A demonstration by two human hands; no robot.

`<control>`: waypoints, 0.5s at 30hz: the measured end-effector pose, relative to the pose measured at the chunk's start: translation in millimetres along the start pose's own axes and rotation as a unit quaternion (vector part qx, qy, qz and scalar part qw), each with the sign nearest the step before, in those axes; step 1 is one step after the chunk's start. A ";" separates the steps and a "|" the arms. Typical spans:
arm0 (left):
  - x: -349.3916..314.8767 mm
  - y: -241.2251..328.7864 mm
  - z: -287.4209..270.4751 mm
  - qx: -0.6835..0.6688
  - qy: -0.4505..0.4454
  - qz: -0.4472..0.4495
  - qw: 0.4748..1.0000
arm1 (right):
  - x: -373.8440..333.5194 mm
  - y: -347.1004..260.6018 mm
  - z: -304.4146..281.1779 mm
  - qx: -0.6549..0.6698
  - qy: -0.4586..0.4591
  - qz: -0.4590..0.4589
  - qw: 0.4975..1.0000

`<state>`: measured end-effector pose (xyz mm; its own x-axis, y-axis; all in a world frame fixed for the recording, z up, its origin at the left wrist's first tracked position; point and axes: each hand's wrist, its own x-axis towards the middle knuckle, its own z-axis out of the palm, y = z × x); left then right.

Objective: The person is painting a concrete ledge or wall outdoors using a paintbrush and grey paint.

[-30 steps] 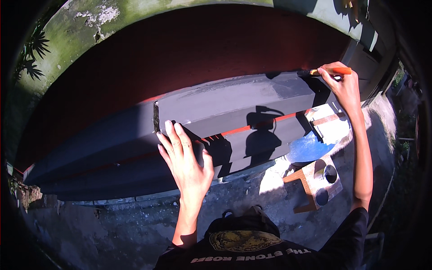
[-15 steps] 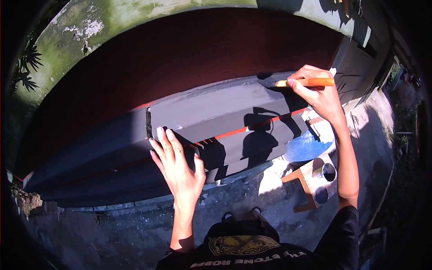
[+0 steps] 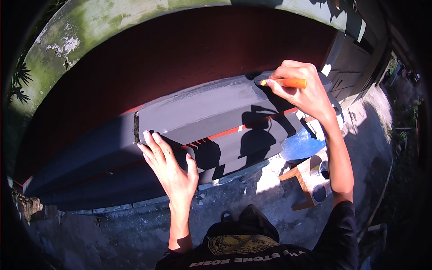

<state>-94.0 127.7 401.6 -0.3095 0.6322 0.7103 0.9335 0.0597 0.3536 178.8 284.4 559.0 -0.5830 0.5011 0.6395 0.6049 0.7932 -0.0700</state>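
My right hand grips a paintbrush by its orange handle. Its dark bristles touch the top of a long grey stepped ledge, near the ledge's right part, where hand and shadow partly hide them. Farther left, my left hand is flat with its fingers stretched out, fingertips against the ledge's front face. A dark narrow gap cuts the ledge just beyond those fingertips. Thin red strips run along the ledge's lower step. My shadow falls across the grey surface.
Behind the ledge rises a dark red wall under a mossy arched rim. At lower right a brown stool bears round containers with dark contents. Beside it lies a blue round surface. Rough concrete ground spreads below.
My right hand and the paintbrush have shifted left along the ledge's top. My left hand stays against the front face; the whole view has moved slightly.
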 end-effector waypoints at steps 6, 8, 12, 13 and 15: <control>0.5 7.0 6.6 0.013 0.019 -0.014 1.000 | 8.2 -2.6 -1.6 0.399 0.052 0.146 0.904; 0.8 10.9 8.0 0.017 0.021 -0.016 1.000 | 10.7 2.7 2.7 0.437 0.085 0.144 0.884; -0.6 12.6 8.0 0.037 0.023 -0.027 0.999 | 17.4 8.0 27.0 0.455 0.112 0.179 0.865; -0.6 14.4 7.2 0.044 0.027 -0.029 0.998 | 13.1 17.1 27.6 0.459 0.109 0.191 0.861; 0.7 17.2 6.3 0.061 0.027 -0.032 0.997 | 4.4 49.2 22.5 0.440 0.119 0.188 0.870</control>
<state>-77.1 134.0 404.3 -0.3757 0.5822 0.7210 0.9255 0.1946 0.3250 193.7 333.4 541.1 -0.2411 0.7800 0.5775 0.0186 0.5987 -0.8008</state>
